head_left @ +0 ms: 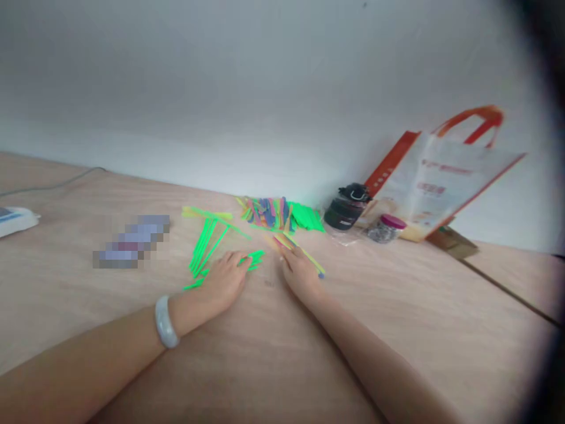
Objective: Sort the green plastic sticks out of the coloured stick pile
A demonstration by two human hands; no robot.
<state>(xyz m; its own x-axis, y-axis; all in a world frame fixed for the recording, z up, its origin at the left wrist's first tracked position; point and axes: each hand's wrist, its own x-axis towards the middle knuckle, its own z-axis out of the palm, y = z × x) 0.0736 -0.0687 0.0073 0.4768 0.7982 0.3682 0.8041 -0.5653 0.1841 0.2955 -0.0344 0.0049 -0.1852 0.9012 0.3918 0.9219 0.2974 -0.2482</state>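
Observation:
My left hand [227, 280], with a pale bangle on the wrist, rests over several bright green sticks [256, 259] whose ends show on both sides; its fingers are bent down on them. Under the fingers of my right hand [300, 271] lie a few yellow, pink and blue sticks [313, 260], closed in its grip. Beyond my left hand, more green sticks [200, 247] lie slanted below a crossing green stick and a yellow strip [192, 212]. A multicoloured pile of sticks [267, 213] and a green pile [308, 216] lie near the wall.
At the right stand a black bottle [345, 212], a jar with a pink lid [386, 229] and a white bag with orange handles [445, 182]. A pixelated object [132, 241] lies left, with a white device [17, 221] and a cable [57, 185] farther left.

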